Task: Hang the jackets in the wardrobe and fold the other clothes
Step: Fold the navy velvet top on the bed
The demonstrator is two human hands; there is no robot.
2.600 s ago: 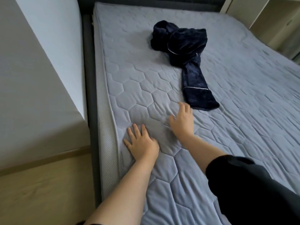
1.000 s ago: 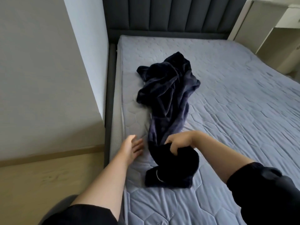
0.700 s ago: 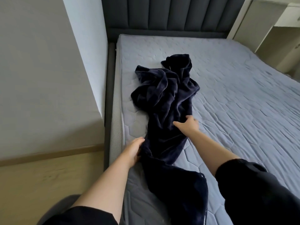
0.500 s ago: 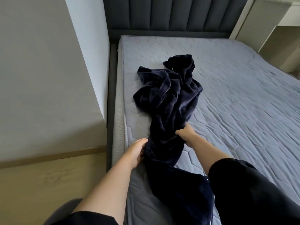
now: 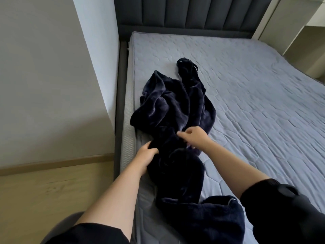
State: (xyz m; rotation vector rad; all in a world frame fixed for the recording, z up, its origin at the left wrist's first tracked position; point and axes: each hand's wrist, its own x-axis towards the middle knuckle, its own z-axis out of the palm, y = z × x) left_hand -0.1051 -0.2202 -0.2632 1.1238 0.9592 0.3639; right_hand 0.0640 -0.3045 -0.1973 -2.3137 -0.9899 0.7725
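A dark navy plush garment (image 5: 168, 110) with thin white piping lies crumpled along the left side of the grey quilted mattress (image 5: 255, 106). Its lower part trails toward me and bunches at the near edge. My left hand (image 5: 146, 155) grips the garment's left edge near its narrow middle, fingers curled into the fabric. My right hand (image 5: 195, 138) hovers over the cloth just to the right, its fingers loosely bent; whether it holds any fabric is unclear.
A dark padded headboard (image 5: 184, 13) stands at the far end. A white wall (image 5: 52, 76) and the dark bed frame (image 5: 119, 103) run along the left, with pale wood floor (image 5: 44, 191) below. Light cabinets (image 5: 302, 32) stand at the far right.
The garment was dragged down the mattress toward me and the left edge. My left hand took hold of its left side. My right hand let go of the fold and lifted slightly.
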